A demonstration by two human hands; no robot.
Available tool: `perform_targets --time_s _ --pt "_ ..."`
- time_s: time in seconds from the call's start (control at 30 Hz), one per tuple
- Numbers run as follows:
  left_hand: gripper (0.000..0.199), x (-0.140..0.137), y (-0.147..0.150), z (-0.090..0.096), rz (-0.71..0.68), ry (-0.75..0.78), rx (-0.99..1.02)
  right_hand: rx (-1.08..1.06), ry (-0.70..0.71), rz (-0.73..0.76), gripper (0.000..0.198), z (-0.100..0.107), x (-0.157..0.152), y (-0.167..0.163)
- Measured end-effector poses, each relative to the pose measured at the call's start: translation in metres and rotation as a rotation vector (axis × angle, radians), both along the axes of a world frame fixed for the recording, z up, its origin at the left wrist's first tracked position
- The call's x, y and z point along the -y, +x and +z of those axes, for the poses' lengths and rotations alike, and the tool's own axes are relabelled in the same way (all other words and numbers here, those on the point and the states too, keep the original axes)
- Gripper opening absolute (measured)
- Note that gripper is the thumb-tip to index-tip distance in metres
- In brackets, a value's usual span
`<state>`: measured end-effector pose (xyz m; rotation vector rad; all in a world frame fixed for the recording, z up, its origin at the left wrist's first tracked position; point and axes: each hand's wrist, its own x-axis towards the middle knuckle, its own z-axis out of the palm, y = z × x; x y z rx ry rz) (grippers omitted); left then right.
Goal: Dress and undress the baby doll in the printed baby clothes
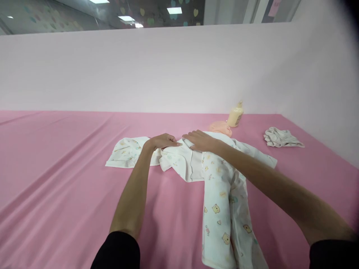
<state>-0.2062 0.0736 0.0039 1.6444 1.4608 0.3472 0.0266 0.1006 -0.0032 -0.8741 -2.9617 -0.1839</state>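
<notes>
White baby clothes (221, 186) printed with small bears lie spread across the pink sheet. Two long legs or sleeves of the cloth stretch toward me, and other parts reach out to the left and right. My left hand (164, 141) pinches the white fabric between thumb and fingers near the middle. Just to its right, my right hand (202, 141) lies over the same fabric, a fold caught between its fingers and thumb. Behind the clothes shows a smooth, peach-coloured rounded thing (220, 127), like a doll's head; whatever lies under the cloth is hidden.
A pale yellow pump bottle (235, 115) stands tilted at the back, near the white wall (140, 74). To the right lies a crumpled whitish cloth (282, 137). The pink sheet (56, 194) has long creases on the left.
</notes>
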Motion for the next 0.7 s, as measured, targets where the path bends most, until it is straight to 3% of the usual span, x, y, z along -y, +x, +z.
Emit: perform_targets --time_s 0.1,0.23,0.53,0.7 --pt "0.050 0.001 -0.008 -0.002 0.022 0.023 0.004 0.004 0.019 0.010 0.054 -0.001 -0.005 0.004" --pt "0.055 0.001 -0.018 -0.007 0.039 -0.018 -0.011 0.064 0.017 0.001 0.044 0.001 -0.009 0.005" --pt "0.041 -0.012 -0.022 -0.023 0.062 -0.079 -0.272 0.101 0.131 -0.071 0.036 0.005 -0.007 0.006" --pt "0.034 -0.006 -0.018 -0.012 0.052 -0.070 -0.231 0.091 0.190 -0.116 0.036 0.007 -0.003 0.007"
